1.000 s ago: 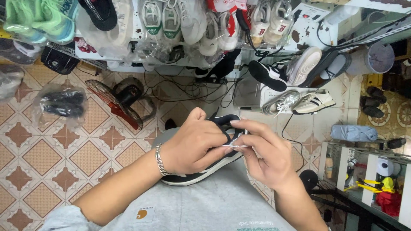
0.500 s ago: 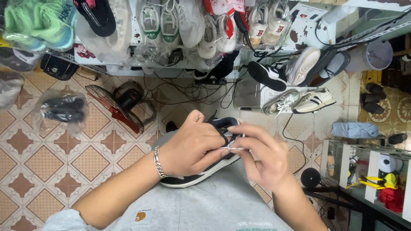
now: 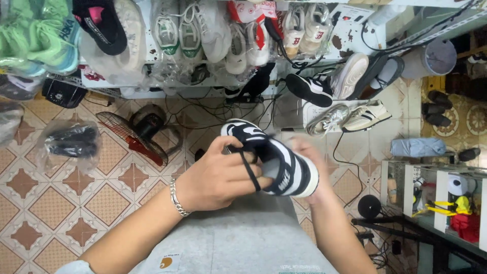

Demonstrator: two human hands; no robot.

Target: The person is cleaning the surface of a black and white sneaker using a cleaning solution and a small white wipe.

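Lifted off the lap and turned since half a second back: black-and-white sneaker (image 3: 274,160), earlier lying sole-down across the grey-clad knees, now raised in front of the body with its side panel and white midsole facing the camera. Lace-pinching apparently over; shoe now being turned for a look or a fresh grip.

Largest to smallest: patterned tile floor (image 3: 56,198); white rack (image 3: 152,76) along the top, hung with bagged sneakers, roughly five pairs, too crowded for an exact count. One red-and-black floor fan (image 3: 134,129). Two pale loose sneakers (image 3: 350,117) side by side on a white box. One bagged dark pair (image 3: 71,141) on the tiles.

Left hand (image 3: 215,177) clamped round the shoe's heel end, one black lace (image 3: 248,170) looped across its fingers. Right hand (image 3: 309,170) behind the shoe, mostly hidden; fingers impossible to tell. One silver chain bracelet (image 3: 176,199) at the left wrist.
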